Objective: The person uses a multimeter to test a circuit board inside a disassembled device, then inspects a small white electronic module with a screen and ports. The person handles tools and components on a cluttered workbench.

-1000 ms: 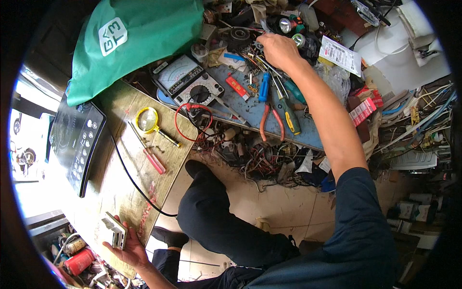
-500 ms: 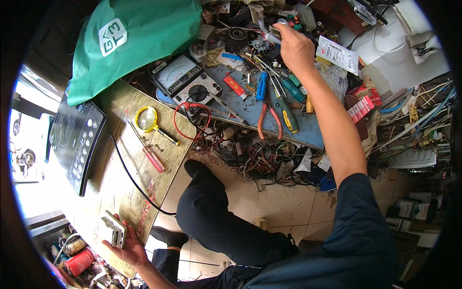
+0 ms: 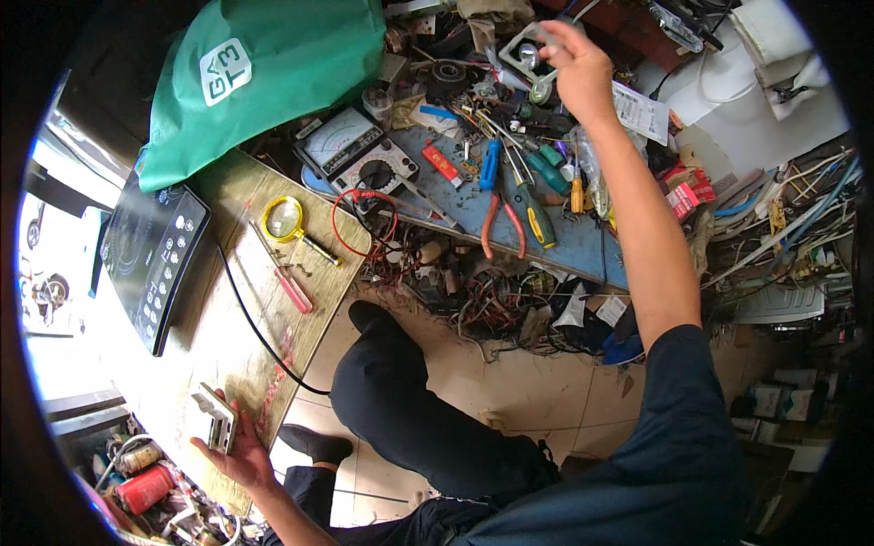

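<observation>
My left hand (image 3: 246,455) holds a small pale module with a slotted, finned face (image 3: 215,420) over the near end of the wooden board; its exact kind is unclear. My right hand (image 3: 583,77) reaches to the far side of the cluttered blue bench, fingers curled at the edge of a clear plastic box (image 3: 513,52) with round shiny things in it. The fingertips are slightly blurred. Nearer to me on the bench lie red-handled pliers (image 3: 517,232), a green-and-yellow screwdriver (image 3: 543,222), a blue-handled screwdriver (image 3: 491,166) and an analog multimeter (image 3: 373,164).
On the wooden board (image 3: 337,273) lie a yellow magnifying glass (image 3: 284,218), a red-handled screwdriver (image 3: 293,291) and a black induction cooktop (image 3: 155,259) partly under a green bag (image 3: 273,82). A black cord (image 3: 250,318) crosses the board's edge. Tangled wires (image 3: 510,300) fill the space below the bench.
My right hand has moved slightly right and farther away, and the clear box now shows beside its fingers. My left hand still holds the pale module in nearly the same place.
</observation>
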Available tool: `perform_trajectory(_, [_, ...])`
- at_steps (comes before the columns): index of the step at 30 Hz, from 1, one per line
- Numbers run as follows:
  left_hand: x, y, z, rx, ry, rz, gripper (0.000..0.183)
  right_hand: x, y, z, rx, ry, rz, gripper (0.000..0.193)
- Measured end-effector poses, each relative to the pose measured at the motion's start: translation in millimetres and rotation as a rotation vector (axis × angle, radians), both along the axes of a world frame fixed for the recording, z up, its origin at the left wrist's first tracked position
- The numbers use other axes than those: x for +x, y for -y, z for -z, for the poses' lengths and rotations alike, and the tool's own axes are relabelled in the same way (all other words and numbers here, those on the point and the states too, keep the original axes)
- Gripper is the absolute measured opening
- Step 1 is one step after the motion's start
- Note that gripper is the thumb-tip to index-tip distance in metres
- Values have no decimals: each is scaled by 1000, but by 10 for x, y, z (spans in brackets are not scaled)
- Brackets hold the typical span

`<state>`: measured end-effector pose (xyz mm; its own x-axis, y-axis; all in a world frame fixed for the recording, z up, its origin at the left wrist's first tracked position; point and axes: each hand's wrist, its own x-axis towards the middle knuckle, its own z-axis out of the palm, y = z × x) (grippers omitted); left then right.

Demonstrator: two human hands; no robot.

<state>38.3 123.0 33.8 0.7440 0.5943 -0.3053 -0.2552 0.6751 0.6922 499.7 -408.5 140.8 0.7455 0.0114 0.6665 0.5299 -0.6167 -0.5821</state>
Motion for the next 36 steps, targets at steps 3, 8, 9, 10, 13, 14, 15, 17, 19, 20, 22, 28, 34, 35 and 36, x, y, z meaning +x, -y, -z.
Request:
perform_trajectory(3, [-70,-47,59,28,33,44,79,-115,-87,-184,251,-37,-39,34])
perform_trajectory(8, [-68,-27,62,23,45,18,80,-627,-411,-274,378,-198,-191,35])
perform_trajectory(9, [-120,-88,95,21,87,62,80,-797,-518,-270,380,-272,-238,34])
perform_trajectory(10, [-143,-93,95,-12,97,70,79,-968,-615,-246,379,-348,-287,34])
perform_trajectory(13, [-150,-131,154,-44,90,46,78,-1453,-833,-59,402,-563,-343,34])
perform_trajectory(14, [-149,-137,146,-41,91,37,77,-1603,-880,13,407,-605,-380,33])
perform_trajectory(15, [-75,-134,178,-36,110,83,77,-1757,-861,68,374,-641,-375,32])
perform_trajectory(17, [-31,-89,136,-29,78,61,79,-1995,-936,189,346,-688,-390,29])
perform_trajectory(19, [-38,-91,124,-22,129,130,80,-2146,-971,357,323,-691,-378,28])
perform_trajectory(20, [-58,-83,123,-16,116,109,79,-2156,-951,425,295,-676,-423,28])
perform_trajectory(22, [-79,-95,116,1,90,77,78,-2130,-928,495,293,-654,-373,28])
perform_trajectory(28, [-117,-157,136,28,128,116,77,-1758,-815,520,30,-180,-174,27])
perform_trajectory(34, [-7,-152,269,-32,143,149,76,-1821,-646,574,-434,174,-64,23])
perform_trajectory(35, [-45,-208,315,-74,175,185,77,-1977,-723,571,-376,197,-95,24])
perform_trajectory(36, [-143,-331,333,-47,204,221,78,-2186,-891,560,-332,242,-101,25])
